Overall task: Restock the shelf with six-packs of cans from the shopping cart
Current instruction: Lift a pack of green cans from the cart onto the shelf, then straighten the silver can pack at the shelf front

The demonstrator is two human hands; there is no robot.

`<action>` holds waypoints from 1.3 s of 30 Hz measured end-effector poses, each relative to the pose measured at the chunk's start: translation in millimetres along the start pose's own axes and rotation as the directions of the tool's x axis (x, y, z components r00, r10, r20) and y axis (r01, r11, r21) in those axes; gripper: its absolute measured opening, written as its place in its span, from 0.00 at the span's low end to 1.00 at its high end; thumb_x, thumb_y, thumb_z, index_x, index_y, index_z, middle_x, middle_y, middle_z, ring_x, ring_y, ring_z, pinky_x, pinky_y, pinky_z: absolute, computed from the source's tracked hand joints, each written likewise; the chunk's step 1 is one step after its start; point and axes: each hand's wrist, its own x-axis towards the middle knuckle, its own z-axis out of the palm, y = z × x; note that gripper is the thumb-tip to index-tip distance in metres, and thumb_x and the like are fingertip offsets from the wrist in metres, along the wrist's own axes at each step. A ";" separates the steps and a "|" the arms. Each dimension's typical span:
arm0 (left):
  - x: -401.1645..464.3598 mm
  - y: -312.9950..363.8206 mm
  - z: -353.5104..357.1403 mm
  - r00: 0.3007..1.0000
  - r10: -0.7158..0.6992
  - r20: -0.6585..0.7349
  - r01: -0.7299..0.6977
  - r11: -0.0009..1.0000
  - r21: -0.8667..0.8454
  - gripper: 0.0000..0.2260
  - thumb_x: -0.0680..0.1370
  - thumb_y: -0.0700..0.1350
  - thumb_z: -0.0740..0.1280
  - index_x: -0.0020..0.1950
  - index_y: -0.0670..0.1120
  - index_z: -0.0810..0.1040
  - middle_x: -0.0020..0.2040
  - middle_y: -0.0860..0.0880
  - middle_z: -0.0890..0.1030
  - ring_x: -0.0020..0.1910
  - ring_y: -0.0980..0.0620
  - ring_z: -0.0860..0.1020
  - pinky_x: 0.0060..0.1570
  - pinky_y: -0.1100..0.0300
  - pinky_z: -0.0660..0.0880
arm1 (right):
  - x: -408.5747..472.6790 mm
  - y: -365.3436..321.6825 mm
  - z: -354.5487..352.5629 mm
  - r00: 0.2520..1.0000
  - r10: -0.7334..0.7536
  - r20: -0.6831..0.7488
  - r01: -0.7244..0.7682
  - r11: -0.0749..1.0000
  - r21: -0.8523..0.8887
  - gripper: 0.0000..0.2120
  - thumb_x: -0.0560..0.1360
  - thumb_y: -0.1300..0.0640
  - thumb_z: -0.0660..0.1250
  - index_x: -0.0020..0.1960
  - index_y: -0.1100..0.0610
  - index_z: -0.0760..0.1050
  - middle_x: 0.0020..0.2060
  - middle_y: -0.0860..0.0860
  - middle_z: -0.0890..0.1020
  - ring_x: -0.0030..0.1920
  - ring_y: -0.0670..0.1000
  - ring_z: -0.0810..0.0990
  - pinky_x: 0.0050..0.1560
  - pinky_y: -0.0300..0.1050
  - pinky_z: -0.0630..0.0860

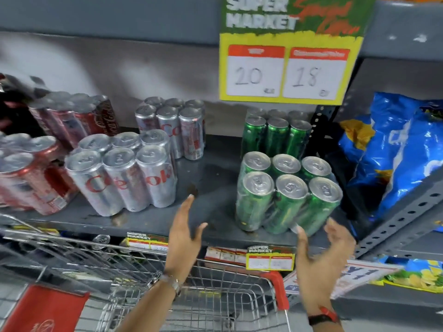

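A green six-pack (287, 195) stands at the front of the grey shelf (211, 212), with a second green six-pack (275, 133) behind it. Silver six-packs stand in the middle, one in front (122, 178) and one behind (172, 128). Red six-packs (31, 173) fill the left. My left hand (184, 233) hovers open over the shelf edge, left of the front green pack. My right hand (321, 259) is open just below and in front of that pack, fingertips close to its base. Both hands hold nothing. The wire shopping cart (167, 271) sits below; what it holds is hard to tell.
A yellow and green price sign (287, 51) hangs above the green packs. Blue snack bags (402, 149) fill the neighbouring bay at the right, past a perforated upright (321, 121). Price labels (271, 258) line the shelf edge. Bare shelf lies between the silver and green packs.
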 end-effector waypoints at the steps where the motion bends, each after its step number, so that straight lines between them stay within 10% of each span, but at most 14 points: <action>1: -0.3 -7.1 -17.7 0.993 -0.021 -0.116 0.021 1.000 -0.004 0.26 0.71 0.35 0.68 0.68 0.43 0.64 0.64 0.51 0.68 0.66 0.53 0.65 0.66 0.62 0.60 | -10.4 -15.8 8.7 0.993 -0.119 0.011 0.119 0.993 -0.005 0.17 0.70 0.61 0.69 0.56 0.59 0.67 0.51 0.65 0.71 0.54 0.51 0.68 0.56 0.33 0.64; 4: 6.9 -29.0 -71.6 0.903 -0.024 -0.430 0.038 0.999 0.024 0.20 0.70 0.31 0.67 0.60 0.34 0.67 0.58 0.35 0.71 0.60 0.41 0.69 0.60 0.66 0.62 | -36.7 -60.7 51.8 0.934 -0.309 0.181 0.298 0.951 0.083 0.08 0.71 0.58 0.60 0.50 0.57 0.68 0.44 0.58 0.73 0.50 0.45 0.68 0.57 0.29 0.62; 8: 28.1 -56.5 -131.8 0.838 -0.120 -0.532 0.131 0.991 -0.016 0.29 0.67 0.28 0.69 0.65 0.35 0.61 0.64 0.31 0.62 0.60 0.47 0.63 0.62 0.66 0.59 | -56.1 -103.8 123.2 0.857 -0.253 0.449 0.183 0.964 0.193 0.15 0.73 0.58 0.62 0.60 0.55 0.68 0.50 0.51 0.72 0.54 0.41 0.69 0.61 0.35 0.67; 13: 61.4 -98.5 -170.3 0.961 -0.257 -0.100 0.252 0.966 -0.058 0.41 0.67 0.34 0.72 0.72 0.43 0.51 0.71 0.41 0.62 0.70 0.45 0.62 0.71 0.51 0.59 | -65.7 -120.6 198.5 0.648 0.023 0.761 -0.115 0.991 0.068 0.44 0.65 0.51 0.74 0.72 0.56 0.53 0.70 0.53 0.65 0.70 0.51 0.63 0.71 0.49 0.62; 16: 75.3 -106.4 -172.1 0.962 -0.223 0.158 0.233 0.971 -0.047 0.36 0.66 0.36 0.73 0.69 0.44 0.59 0.64 0.49 0.70 0.63 0.53 0.68 0.62 0.58 0.65 | -68.5 -117.9 221.7 0.713 0.114 0.692 -0.234 0.969 0.081 0.38 0.64 0.55 0.75 0.68 0.57 0.61 0.63 0.54 0.73 0.65 0.52 0.71 0.64 0.46 0.69; 31: 83.4 -106.8 -149.9 0.934 -0.171 0.314 0.196 0.979 -0.049 0.32 0.66 0.38 0.74 0.64 0.47 0.61 0.51 0.62 0.72 0.58 0.55 0.71 0.57 0.60 0.67 | -82.7 -93.3 174.5 0.858 0.152 0.491 -0.152 0.988 -0.041 0.30 0.60 0.48 0.77 0.54 0.57 0.67 0.49 0.51 0.70 0.45 0.42 0.67 0.41 0.29 0.63; 35: 79.6 -107.9 -148.4 0.940 -0.158 0.301 0.175 0.984 -0.028 0.28 0.66 0.41 0.74 0.61 0.46 0.63 0.55 0.53 0.74 0.57 0.53 0.72 0.56 0.58 0.69 | -84.0 -90.9 172.4 0.818 0.153 0.555 -0.154 0.987 -0.045 0.35 0.59 0.50 0.77 0.60 0.58 0.65 0.53 0.51 0.69 0.51 0.41 0.65 0.50 0.27 0.64; 39: 77.1 -109.0 -150.0 0.946 -0.144 0.289 0.158 0.987 -0.026 0.30 0.64 0.39 0.75 0.61 0.45 0.65 0.57 0.47 0.77 0.60 0.48 0.74 0.61 0.50 0.72 | -83.1 -89.3 175.1 0.789 0.191 0.584 -0.188 0.980 -0.067 0.37 0.59 0.52 0.78 0.62 0.57 0.65 0.59 0.54 0.73 0.60 0.52 0.71 0.61 0.48 0.70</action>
